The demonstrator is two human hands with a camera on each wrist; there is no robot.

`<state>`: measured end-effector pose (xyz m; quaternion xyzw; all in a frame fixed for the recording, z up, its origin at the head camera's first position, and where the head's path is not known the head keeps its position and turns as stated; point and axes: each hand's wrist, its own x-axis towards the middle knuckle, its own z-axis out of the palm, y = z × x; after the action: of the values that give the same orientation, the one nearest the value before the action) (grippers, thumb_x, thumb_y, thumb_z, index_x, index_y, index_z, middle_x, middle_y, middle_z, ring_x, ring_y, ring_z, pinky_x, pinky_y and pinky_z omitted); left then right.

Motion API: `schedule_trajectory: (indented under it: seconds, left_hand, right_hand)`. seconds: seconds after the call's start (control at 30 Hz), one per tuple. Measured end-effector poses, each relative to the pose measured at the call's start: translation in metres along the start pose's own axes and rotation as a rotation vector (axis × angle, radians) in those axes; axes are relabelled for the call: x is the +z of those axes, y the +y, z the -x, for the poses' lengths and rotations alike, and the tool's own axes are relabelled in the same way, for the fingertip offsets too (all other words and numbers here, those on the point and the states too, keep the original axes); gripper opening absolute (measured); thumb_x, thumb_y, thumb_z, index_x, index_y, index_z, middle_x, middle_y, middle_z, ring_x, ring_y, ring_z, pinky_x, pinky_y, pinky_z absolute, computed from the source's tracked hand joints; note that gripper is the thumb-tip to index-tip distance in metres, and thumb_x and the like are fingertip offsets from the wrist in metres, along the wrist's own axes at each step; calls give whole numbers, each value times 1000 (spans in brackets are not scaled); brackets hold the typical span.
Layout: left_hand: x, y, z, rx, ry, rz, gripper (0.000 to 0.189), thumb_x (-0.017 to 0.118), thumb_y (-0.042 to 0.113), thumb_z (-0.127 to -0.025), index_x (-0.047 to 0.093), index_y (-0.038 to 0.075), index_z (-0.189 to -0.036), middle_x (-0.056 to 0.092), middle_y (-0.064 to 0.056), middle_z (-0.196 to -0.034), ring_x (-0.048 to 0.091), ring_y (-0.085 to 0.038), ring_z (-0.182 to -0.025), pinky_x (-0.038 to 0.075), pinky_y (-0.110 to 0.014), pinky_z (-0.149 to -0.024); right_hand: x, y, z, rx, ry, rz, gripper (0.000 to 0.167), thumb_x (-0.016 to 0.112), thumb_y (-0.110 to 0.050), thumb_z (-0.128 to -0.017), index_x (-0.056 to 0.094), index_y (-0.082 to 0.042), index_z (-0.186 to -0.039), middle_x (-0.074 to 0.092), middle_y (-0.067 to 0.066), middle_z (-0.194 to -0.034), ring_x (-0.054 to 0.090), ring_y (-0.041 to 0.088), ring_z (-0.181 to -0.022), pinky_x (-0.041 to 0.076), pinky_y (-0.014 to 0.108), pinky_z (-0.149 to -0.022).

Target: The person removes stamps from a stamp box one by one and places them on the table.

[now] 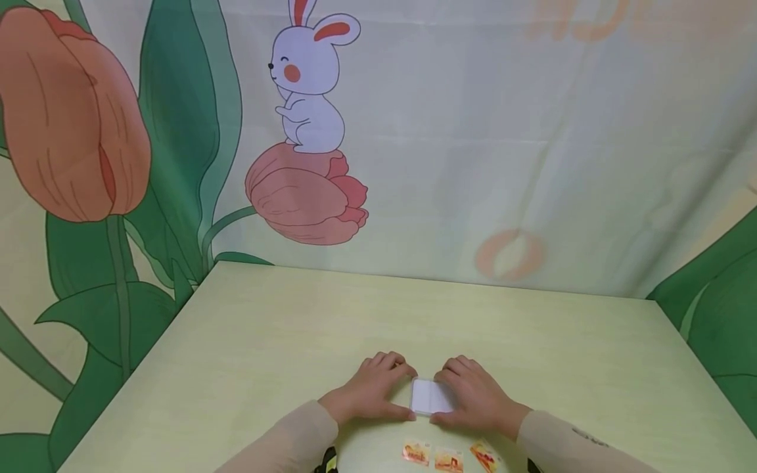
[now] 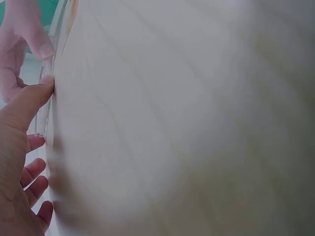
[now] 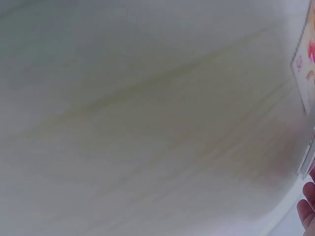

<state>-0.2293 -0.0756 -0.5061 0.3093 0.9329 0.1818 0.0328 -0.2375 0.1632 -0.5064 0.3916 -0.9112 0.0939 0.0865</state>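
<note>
A small flat clear plastic case (image 1: 422, 396), whitish inside with a line across its middle, lies on the table between the two hands. My left hand (image 1: 378, 387) holds its left side, thumb at the near corner and forefinger at the far corner. Over the right side curves my right hand (image 1: 476, 394), gripping it by the near and far edges and hiding that end. In the left wrist view the left thumb (image 2: 34, 101) touches the clear edge of the case. Closer to me lie three small picture stamps: a left one (image 1: 416, 452), a middle one (image 1: 449, 460) and a tilted right one (image 1: 486, 456).
A pale yellow-green tabletop (image 1: 284, 328) spreads around the hands. Behind it hangs a cloth backdrop (image 1: 449, 131) printed with tulips and a white rabbit. One perforated stamp (image 3: 305, 73) shows at the edge of the right wrist view.
</note>
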Motion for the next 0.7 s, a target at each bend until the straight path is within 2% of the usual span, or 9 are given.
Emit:
schedule_trajectory:
  seconds: [0.4, 0.7]
  left_hand:
    - [-3, 1, 3, 6, -6, 14, 62, 71, 56, -77, 53, 22, -125, 46, 1, -122, 41, -17, -111, 35, -40, -95]
    - [-1, 1, 3, 16, 0, 12, 61, 69, 58, -77, 53, 23, -125, 46, 0, -122, 42, -17, -112, 35, -40, -94]
  right_hand:
    - [-3, -2, -3, -30, -15, -38, 52, 71, -56, -74, 63, -15, -105, 56, -5, -101, 48, 11, -96, 41, 32, -82]
    - [-2, -2, -2, -18, -26, -44, 54, 70, -59, -74, 64, -15, -104, 57, -6, -100, 48, 11, -95, 41, 32, -82]
